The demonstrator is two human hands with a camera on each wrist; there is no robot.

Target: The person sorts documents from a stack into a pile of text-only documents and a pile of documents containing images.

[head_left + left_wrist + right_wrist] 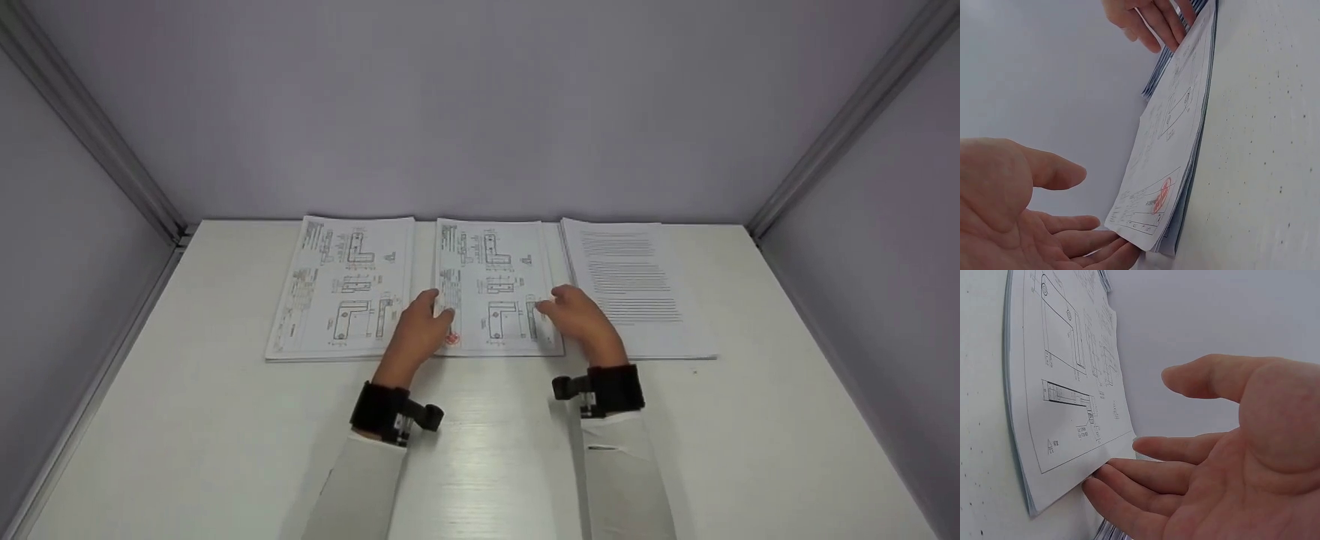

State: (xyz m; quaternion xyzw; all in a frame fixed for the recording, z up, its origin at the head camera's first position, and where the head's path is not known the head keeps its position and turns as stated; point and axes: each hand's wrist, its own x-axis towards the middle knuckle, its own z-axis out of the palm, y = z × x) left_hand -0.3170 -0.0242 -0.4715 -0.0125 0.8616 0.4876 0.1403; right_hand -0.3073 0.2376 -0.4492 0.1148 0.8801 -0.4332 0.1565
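A stack of printed technical drawings (517, 300) lies in the middle between two hands, with a red stamp (1163, 194) in its near left corner. My left hand (416, 334) is at the stack's left edge, its fingertips against the paper's side and the thumb raised. On the opposite edge is my right hand (589, 322); in the right wrist view its lower fingers (1129, 492) meet the paper's side while the thumb stays lifted away. Both hands have their fingers extended rather than curled round the sheets.
To the left lies another stack of drawings (311, 322), and to the right a stack of sheets with printed lines of text (645, 337). The white table (480, 450) meets a back wall (480, 112) just behind the stacks, with side panels left and right.
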